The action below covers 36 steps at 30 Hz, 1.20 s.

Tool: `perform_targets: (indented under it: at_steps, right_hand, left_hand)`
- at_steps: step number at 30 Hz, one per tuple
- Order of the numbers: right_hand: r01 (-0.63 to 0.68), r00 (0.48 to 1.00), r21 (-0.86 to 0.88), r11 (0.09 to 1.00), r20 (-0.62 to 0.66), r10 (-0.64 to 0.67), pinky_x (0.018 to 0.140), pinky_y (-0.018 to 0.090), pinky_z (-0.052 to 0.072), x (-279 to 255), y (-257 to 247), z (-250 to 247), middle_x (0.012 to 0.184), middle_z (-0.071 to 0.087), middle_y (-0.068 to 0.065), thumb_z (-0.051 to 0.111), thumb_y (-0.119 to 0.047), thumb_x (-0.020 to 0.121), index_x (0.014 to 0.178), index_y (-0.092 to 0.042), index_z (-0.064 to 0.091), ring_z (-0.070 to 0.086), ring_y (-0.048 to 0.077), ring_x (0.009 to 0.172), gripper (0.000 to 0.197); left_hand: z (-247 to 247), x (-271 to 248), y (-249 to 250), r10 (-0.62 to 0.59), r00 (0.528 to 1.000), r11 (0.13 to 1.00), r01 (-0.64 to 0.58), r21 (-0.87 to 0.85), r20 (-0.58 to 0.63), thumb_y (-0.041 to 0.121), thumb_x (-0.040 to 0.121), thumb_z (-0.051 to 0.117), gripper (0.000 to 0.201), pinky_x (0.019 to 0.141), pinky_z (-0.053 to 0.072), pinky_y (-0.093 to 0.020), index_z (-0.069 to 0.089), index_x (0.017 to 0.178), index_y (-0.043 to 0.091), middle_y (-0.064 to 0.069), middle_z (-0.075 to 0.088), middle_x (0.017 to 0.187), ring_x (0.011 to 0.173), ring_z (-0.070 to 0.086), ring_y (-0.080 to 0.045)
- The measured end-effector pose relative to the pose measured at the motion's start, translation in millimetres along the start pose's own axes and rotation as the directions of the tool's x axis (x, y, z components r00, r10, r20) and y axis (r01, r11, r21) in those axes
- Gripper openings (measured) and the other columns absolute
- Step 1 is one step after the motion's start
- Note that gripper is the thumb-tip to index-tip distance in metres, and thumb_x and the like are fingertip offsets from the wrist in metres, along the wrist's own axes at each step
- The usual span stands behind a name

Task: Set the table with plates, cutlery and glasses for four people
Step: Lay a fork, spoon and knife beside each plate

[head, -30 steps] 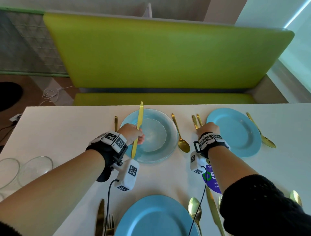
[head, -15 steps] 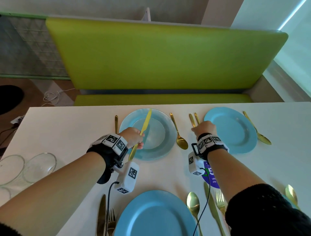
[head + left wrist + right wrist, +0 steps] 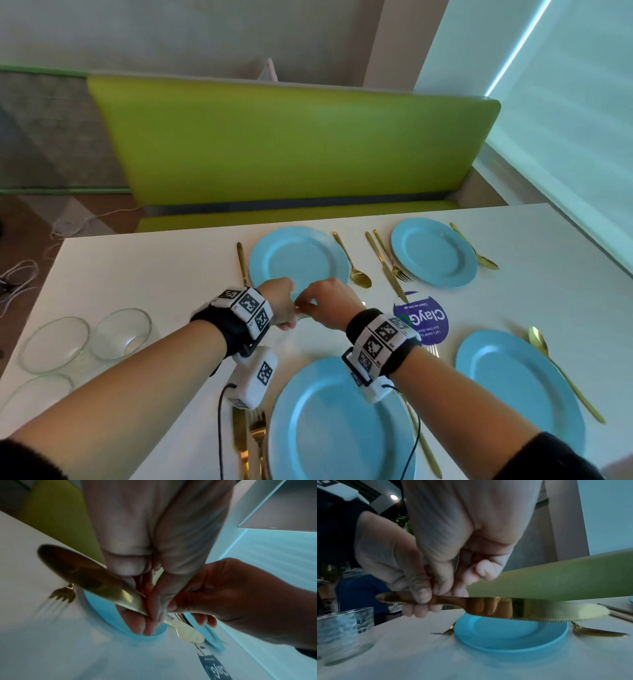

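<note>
Knife [image 3: 505, 607] handoff over far-left plate [image 3: 298, 260]
Left hand [image 3: 279, 306] and right hand [image 3: 329, 303] fingers both pinch the handle — blade lies level, pointing right, toward the spoon [image 3: 354, 265] side.

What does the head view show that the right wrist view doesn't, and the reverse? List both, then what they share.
Head only: the near left plate, the near right plate and the purple sticker.
Right wrist only: the gold knife, with its serrated blade over the table. In the head view the hands hide it.
Both: the left hand and right hand meeting, the far left plate and the green bench.
</note>
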State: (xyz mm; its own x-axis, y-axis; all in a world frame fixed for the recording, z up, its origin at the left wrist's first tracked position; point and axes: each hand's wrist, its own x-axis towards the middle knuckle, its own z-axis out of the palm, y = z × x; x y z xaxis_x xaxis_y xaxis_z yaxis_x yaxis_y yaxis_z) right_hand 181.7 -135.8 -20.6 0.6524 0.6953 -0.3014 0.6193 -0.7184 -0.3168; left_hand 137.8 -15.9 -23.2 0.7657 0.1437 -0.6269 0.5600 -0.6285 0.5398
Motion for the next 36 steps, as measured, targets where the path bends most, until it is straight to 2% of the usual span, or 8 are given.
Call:
perform_targets:
  at_steps: [7, 11, 15, 19, 24, 28, 32, 36]
  right_hand:
    - [-0.106, 0.994, 0.02, 0.994, -0.006, 0.106, 0.087, 0.038, 0.052, -23.1, -70.3, 19.9, 0.104, 0.071, -0.002, 0.06, -0.029, 0.088, 0.101, -0.025, 0.073, 0.06, 0.018, 0.103, 0.019]
    - [-0.134, 0.991, 0.009, 0.991, -0.009, 0.134, 0.087, 0.037, 0.053, -26.4, -106.7, 26.8, 0.103, 0.072, 0.0, 0.061, -0.027, 0.086, 0.1, -0.023, 0.074, 0.061, 0.019, 0.1, 0.02]
    - [-0.142, 0.99, 0.007, 0.99, 0.022, 0.142, 0.087, 0.036, 0.053, -24.6, -131.2, 34.1, 0.102, 0.072, 0.001, 0.059, -0.026, 0.086, 0.1, -0.021, 0.074, 0.063, 0.019, 0.099, 0.021]
    - [-0.189, 0.982, 0.043, 0.981, -0.015, 0.19, 0.087, 0.034, 0.054, -15.1, -138.0, 37.5, 0.101, 0.072, 0.001, 0.059, -0.024, 0.086, 0.096, -0.023, 0.074, 0.063, 0.019, 0.098, 0.019]
    - [-0.344, 0.927, 0.129, 0.93, -0.108, 0.358, 0.074, 0.026, 0.049, 8.4, -127.7, 41.6, 0.098, 0.071, 0.0, 0.061, -0.023, 0.085, 0.09, -0.02, 0.074, 0.064, 0.02, 0.095, 0.014]
    - [-0.485, 0.846, 0.247, 0.839, -0.112, 0.521, 0.066, 0.026, 0.049, 41.6, -123.8, 46.0, 0.085, 0.064, 0.002, 0.055, -0.017, 0.083, 0.066, -0.02, 0.063, 0.063, 0.022, 0.082, 0.019]
    - [-0.55, 0.81, 0.233, 0.802, -0.086, 0.581, 0.071, 0.028, 0.051, 84.2, -128.4, 51.6, 0.085, 0.059, 0.005, 0.052, -0.017, 0.085, 0.096, -0.009, 0.069, 0.057, 0.022, 0.077, 0.021]
    - [-0.582, 0.791, 0.249, 0.774, -0.048, 0.61, 0.071, 0.029, 0.047, 117.7, -133.3, 55.8, 0.105, 0.066, 0.009, 0.052, -0.015, 0.087, 0.103, -0.006, 0.064, 0.064, 0.026, 0.097, 0.022]
  left_hand:
    - [-18.6, -47.7, -49.0, 0.108, 0.994, 0.992, -0.108, 0.06, -0.003, -0.002, 0.069, 0.068, 0.062, 0.069, 0.057, -0.037, 0.04, 0.125, 0.002, -0.023, 0.07, 0.096, 0.083, 0.071, -0.032]
    - [-34.8, -72.4, -72.6, 0.137, 0.99, 0.985, -0.135, 0.104, -0.015, 0.0, 0.073, 0.07, 0.031, 0.044, 0.049, -0.021, 0.043, 0.083, 0.01, -0.013, 0.07, 0.089, 0.062, 0.066, -0.02]
    - [-44.0, -75.7, -90.7, 0.132, 0.991, 0.988, -0.133, 0.077, 0.018, -0.005, 0.074, 0.072, 0.065, 0.058, 0.055, -0.032, 0.032, 0.126, -0.001, -0.024, 0.064, 0.11, 0.066, 0.065, -0.025]
    - [-58.3, -69.0, -102.8, 0.236, 0.97, 0.965, -0.227, 0.134, -0.055, 0.012, 0.073, 0.077, 0.077, 0.087, 0.05, -0.033, 0.033, 0.134, 0.003, -0.012, 0.063, 0.115, 0.105, 0.063, -0.026]
    - [-88.4, -52.0, -106.4, 0.268, 0.913, 0.941, -0.316, -0.12, -0.307, 0.01, 0.077, 0.069, 0.053, 0.081, 0.042, -0.021, 0.05, 0.127, 0.013, -0.001, 0.065, 0.1, 0.096, 0.058, -0.017]
    - [-111.6, -39.0, -110.4, 0.206, 0.89, 0.925, -0.312, -0.215, -0.406, 0.011, 0.084, 0.062, 0.034, 0.077, 0.036, -0.019, 0.056, 0.118, 0.012, 0.003, 0.059, 0.093, 0.092, 0.054, -0.016]
    - [-129.5, -22.8, -118.8, 0.155, 0.902, 0.926, -0.275, -0.259, -0.403, 0.017, 0.086, 0.061, 0.029, 0.08, 0.042, -0.022, 0.059, 0.115, 0.013, -0.003, 0.063, 0.103, 0.095, 0.057, -0.018]
    - [-140.2, -5.1, -128.0, 0.112, 0.912, 0.918, -0.247, -0.31, -0.395, 0.02, 0.087, 0.06, 0.026, 0.092, 0.05, -0.031, 0.06, 0.112, 0.013, -0.006, 0.065, 0.106, 0.097, 0.063, -0.024]
